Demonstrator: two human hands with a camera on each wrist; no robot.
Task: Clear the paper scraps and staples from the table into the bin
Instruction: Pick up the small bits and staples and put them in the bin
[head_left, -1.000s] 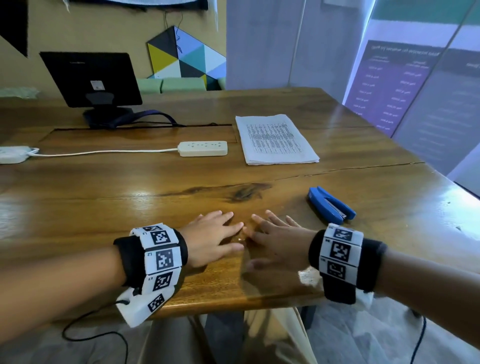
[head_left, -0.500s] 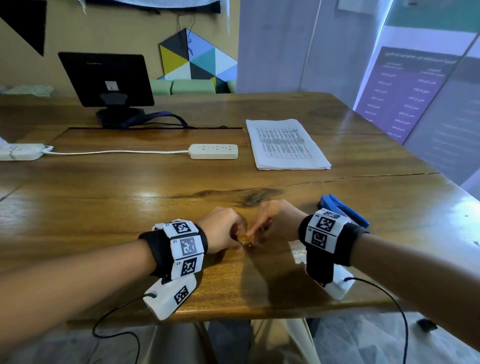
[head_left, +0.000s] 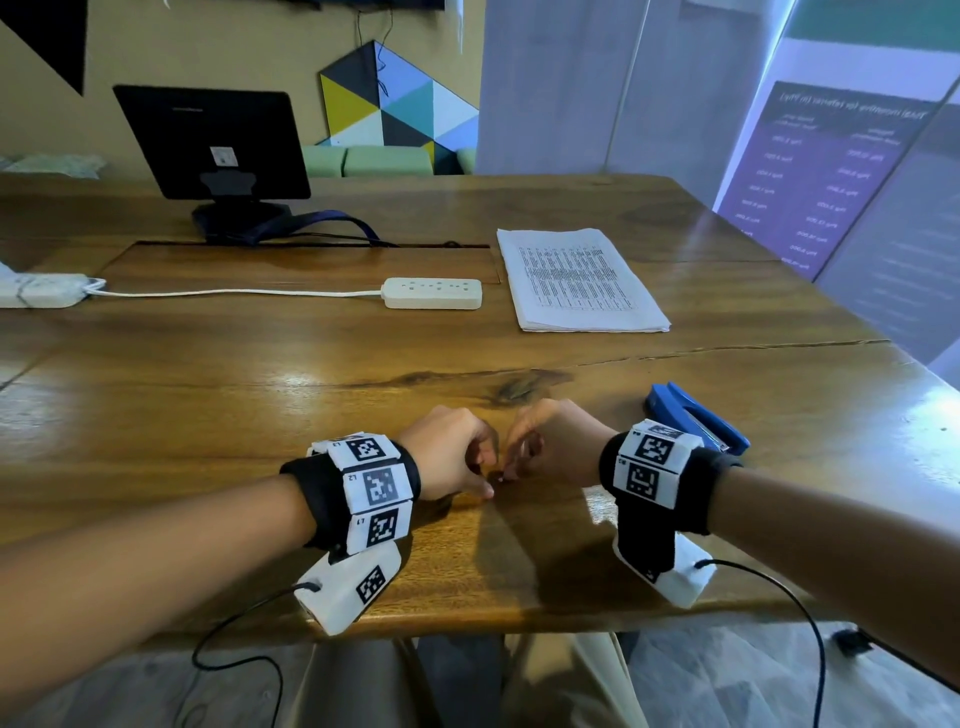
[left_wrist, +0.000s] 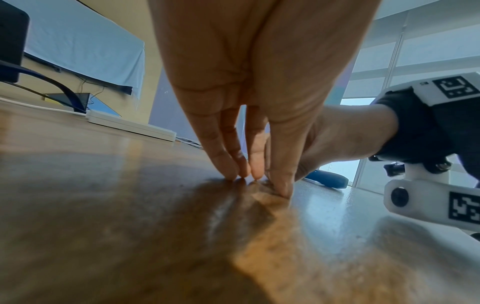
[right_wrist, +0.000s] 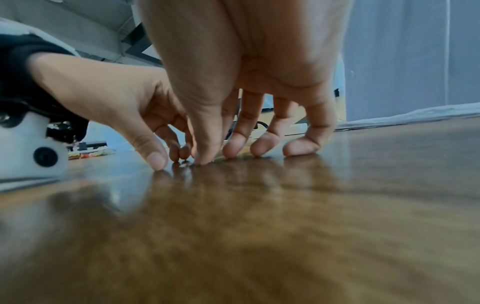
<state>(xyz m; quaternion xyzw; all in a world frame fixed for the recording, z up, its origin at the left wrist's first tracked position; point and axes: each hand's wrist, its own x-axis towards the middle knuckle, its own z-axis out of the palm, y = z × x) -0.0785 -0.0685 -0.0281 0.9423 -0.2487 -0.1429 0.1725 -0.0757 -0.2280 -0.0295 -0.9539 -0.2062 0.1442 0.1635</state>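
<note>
Daylight is admitted from the right, where a bright glare patch is seen on the table at its right edge. Soft dark shadows are cast toward the near edge beneath the left hand and right hand. Straight lines are bowed at the borders of the head view. In both wrist views the near tabletop is rendered blurred, reflections of the fingertips are visible, and the window is overexposed.

Surface: glossy varnished wood, reflective. Stapler: smooth blue plastic. Power strip: matt white plastic. Document stack: printed paper.
</note>
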